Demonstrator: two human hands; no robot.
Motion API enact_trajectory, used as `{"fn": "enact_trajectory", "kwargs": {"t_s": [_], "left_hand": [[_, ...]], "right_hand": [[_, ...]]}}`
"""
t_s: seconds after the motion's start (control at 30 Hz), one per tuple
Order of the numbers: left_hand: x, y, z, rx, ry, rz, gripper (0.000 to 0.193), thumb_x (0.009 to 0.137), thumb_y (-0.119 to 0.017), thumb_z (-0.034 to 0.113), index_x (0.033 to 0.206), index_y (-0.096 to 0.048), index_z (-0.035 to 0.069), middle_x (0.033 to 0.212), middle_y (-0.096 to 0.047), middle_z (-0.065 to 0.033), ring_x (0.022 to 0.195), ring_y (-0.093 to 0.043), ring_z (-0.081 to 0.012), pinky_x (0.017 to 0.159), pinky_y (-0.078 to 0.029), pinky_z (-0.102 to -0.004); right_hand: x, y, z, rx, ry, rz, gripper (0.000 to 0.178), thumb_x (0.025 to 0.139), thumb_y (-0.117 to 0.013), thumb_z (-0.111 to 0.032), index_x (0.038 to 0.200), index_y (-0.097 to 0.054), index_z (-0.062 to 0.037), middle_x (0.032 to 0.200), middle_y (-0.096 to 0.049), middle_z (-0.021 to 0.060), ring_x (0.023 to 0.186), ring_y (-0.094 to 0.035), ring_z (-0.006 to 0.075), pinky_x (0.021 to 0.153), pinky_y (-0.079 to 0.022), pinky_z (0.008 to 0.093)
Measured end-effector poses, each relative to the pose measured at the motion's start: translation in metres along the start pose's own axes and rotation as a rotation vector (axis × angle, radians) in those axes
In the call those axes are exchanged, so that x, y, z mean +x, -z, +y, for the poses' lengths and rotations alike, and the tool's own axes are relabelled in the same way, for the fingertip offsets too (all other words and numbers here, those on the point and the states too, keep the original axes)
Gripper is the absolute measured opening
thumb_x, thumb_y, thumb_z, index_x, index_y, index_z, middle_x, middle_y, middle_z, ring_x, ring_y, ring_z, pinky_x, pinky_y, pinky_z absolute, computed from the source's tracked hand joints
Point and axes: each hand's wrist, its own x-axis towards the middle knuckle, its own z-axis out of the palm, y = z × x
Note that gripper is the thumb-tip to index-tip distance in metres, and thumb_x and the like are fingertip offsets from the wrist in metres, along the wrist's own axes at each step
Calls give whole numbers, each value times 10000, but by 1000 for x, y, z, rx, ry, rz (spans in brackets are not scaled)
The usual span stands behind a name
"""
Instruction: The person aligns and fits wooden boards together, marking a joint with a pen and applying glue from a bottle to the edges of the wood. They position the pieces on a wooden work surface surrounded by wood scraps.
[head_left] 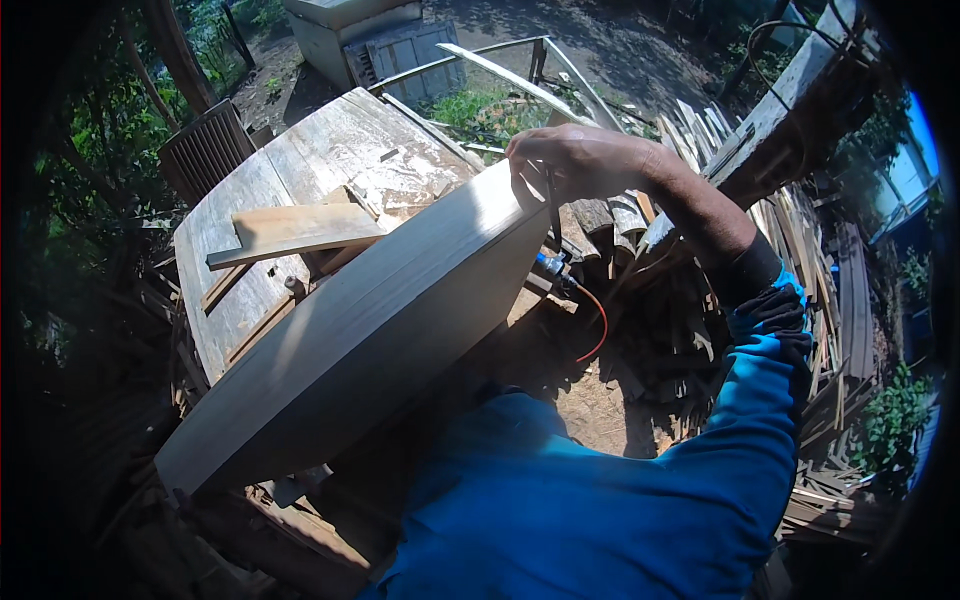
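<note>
A large, thick wooden panel (400, 290) stands on its long edge and slants from the lower left to the upper middle. My right hand (575, 158) is closed over its far upper corner, with the fingers bent down over the end. Just below that hand is a thin dark bar (552, 205), and I cannot make out whether the hand touches it. What looks like my left arm (250, 535) lies in deep shadow under the panel's near end. Its fingers cannot be made out.
Behind the panel is a worn wooden worktable (330, 140) with loose boards (290, 232) and sawdust on it. A blue air fitting (552, 265) with an orange hose (604, 330) sits right of the panel. Stacked wood strips (800, 240) and a leaning post (770, 110) stand at the right.
</note>
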Motion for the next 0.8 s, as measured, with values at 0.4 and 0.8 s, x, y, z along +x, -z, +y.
{"fn": "enact_trajectory", "kwargs": {"t_s": [0.4, 0.8], "left_hand": [[15, 8, -5, 42, 8, -93, 502, 989, -577, 279, 1370, -491, -36, 1430, -499, -200, 1214, -556, -310, 1014, -455, -438], [67, 92, -8, 869, -848, -284, 605, 995, -524, 426, 1465, -397, 67, 1498, -414, -179, 1369, -411, -341, 1118, -371, -459]], "right_hand": [[5, -4, -2, -72, -82, -47, 478, 788, -707, -59, 1251, -593, -33, 1174, -619, 136, 1141, -605, 320, 967, -511, 398], [11, -11, 30, 130, 309, 38, 155, 949, -549, -130, 929, -649, -14, 939, -651, 130, 862, -633, 300, 784, -510, 392]]}}
